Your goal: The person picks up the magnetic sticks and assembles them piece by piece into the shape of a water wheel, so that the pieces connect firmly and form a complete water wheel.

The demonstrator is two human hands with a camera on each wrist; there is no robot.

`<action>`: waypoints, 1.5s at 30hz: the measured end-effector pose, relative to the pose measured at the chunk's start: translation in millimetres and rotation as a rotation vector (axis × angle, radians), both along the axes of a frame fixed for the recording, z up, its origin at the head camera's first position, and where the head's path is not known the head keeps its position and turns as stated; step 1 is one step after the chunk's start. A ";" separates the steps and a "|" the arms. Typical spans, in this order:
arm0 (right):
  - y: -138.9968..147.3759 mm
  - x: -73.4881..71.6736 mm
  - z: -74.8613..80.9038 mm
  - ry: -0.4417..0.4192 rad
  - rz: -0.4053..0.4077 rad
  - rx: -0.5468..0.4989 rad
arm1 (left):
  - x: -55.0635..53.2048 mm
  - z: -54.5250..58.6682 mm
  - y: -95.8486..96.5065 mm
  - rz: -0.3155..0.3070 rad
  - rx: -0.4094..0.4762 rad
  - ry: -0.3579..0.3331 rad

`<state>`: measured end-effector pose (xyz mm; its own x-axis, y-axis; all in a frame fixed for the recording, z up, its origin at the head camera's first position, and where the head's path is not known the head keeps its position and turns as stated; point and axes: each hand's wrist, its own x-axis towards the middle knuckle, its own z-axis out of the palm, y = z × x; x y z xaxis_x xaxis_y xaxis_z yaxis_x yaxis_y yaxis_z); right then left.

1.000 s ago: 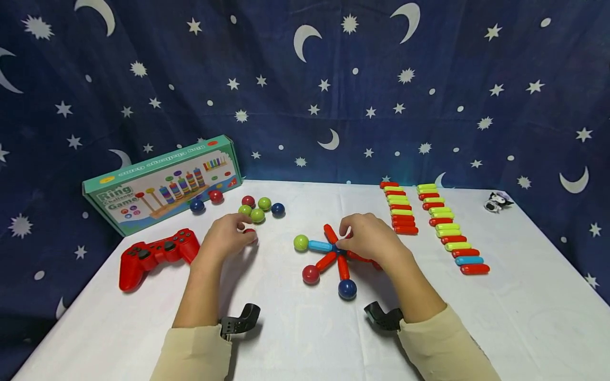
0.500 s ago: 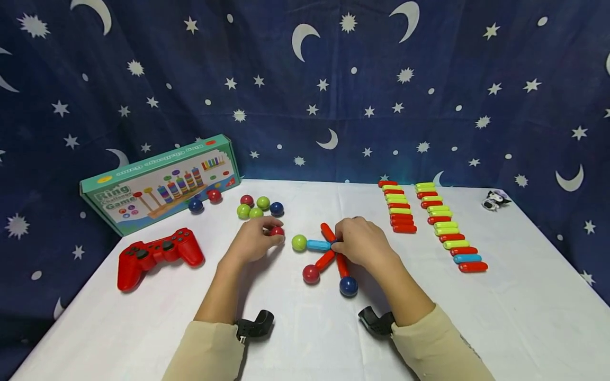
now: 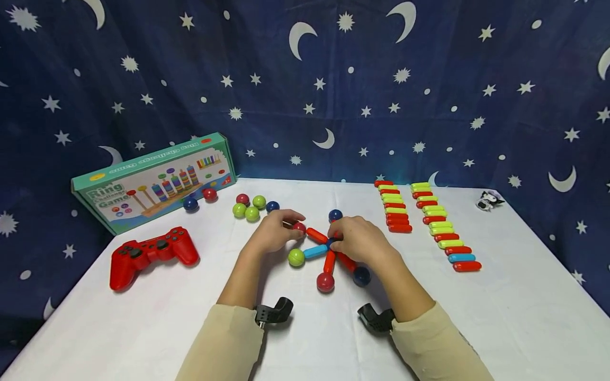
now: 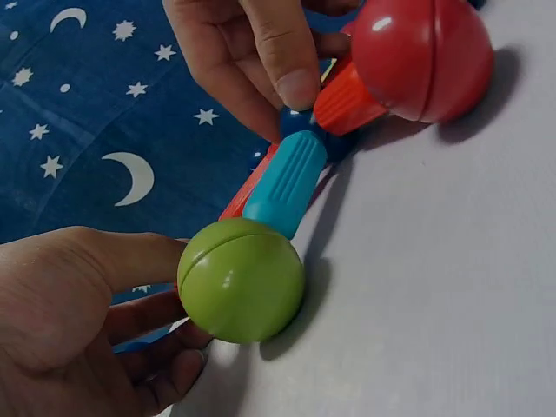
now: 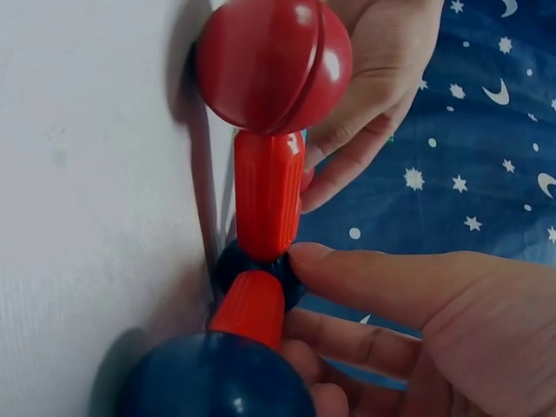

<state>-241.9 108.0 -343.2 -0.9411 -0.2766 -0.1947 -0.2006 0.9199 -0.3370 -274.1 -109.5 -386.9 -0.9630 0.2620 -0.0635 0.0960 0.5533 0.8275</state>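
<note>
My left hand [image 3: 276, 232] pinches a red ball [image 3: 299, 227], right at the free end of a red stick [image 3: 316, 235]. With thumb and fingers my right hand [image 3: 359, 241] grips the dark blue hub ball [image 5: 230, 265] of a star-shaped magnetic stick-and-ball piece. A light blue stick [image 3: 315, 252] runs from the hub to a green ball [image 3: 296, 257]. Other red sticks end in a red ball [image 3: 325, 282] and a dark blue ball [image 3: 361, 276]. Another blue ball [image 3: 335, 215] shows behind the right hand, which hides part of the star.
Loose red, green and blue balls [image 3: 252, 214] lie behind the left hand. A Ring Challenge Game box [image 3: 157, 185] and a red game controller [image 3: 154, 254] stand left. Two columns of sticks [image 3: 399, 228] and a small black-and-white figure [image 3: 489, 201] lie right.
The left hand has carried the red ball rightward from near the loose balls to the star's red stick. The star has turned counterclockwise under the right hand, which keeps its grip on the hub.
</note>
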 end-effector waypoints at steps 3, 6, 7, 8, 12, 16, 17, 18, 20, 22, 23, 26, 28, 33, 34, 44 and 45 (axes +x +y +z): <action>1.7 -1.9 0.0 -0.011 0.005 -0.022 | -1.6 -1.7 -0.3 0.032 0.030 -0.007; 2.5 -3.0 -0.2 -0.022 0.002 -0.039 | -2.2 -4.1 -1.5 0.052 0.052 -0.004; 2.8 -3.2 -0.3 -0.027 -0.003 -0.043 | -2.4 -4.7 -1.7 0.054 0.058 -0.005; 3.4 -3.4 -0.5 -0.031 -0.005 -0.047 | -2.7 -5.1 -1.6 0.052 0.064 -0.002; 8.7 -5.0 -0.3 -0.054 -0.001 -0.081 | -3.3 -5.2 -0.8 0.047 0.071 -0.003; 20.2 -7.1 6.4 -0.084 -0.011 -0.143 | -1.4 -0.3 3.9 0.075 0.062 0.066; 24.0 -7.2 9.5 -0.085 -0.021 -0.159 | -0.1 2.3 6.2 0.080 0.057 0.097; 28.3 -7.1 12.8 -0.081 -0.030 -0.174 | 1.5 5.3 9.3 0.081 0.051 0.128; 37.6 -7.1 18.6 -0.065 -0.048 -0.197 | 6.0 11.9 17.6 0.065 0.023 0.194; 48.1 -7.1 23.1 -0.038 -0.053 -0.213 | 11.4 18.1 27.7 0.018 -0.029 0.241; 53.9 -7.1 24.9 -0.023 -0.054 -0.216 | 14.2 20.6 32.9 -0.016 -0.061 0.258; 73.3 -6.4 28.2 0.018 -0.077 -0.224 | 20.6 23.3 47.1 -0.115 -0.160 0.306; 87.6 -5.2 30.2 0.038 -0.109 -0.229 | 23.3 22.5 54.3 -0.160 -0.219 0.339; 123.9 -2.1 34.1 0.059 -0.215 -0.201 | 26.7 15.9 63.5 -0.198 -0.327 0.372; 130.1 -1.7 34.2 0.056 -0.236 -0.189 | 27.1 14.6 64.3 -0.201 -0.343 0.371; 147.0 -9.5 12.7 0.008 -0.258 -0.138 | 30.4 12.1 65.1 -0.187 -0.364 0.376; 147.6 -10.1 10.7 0.005 -0.264 -0.138 | 30.8 12.6 65.3 -0.189 -0.362 0.380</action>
<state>-252.1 255.6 -332.5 -0.9849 -0.0458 -0.1671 0.0372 0.8860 -0.4623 -243.3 -44.2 -374.3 -0.8742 0.4582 0.1609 0.4754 0.7400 0.4758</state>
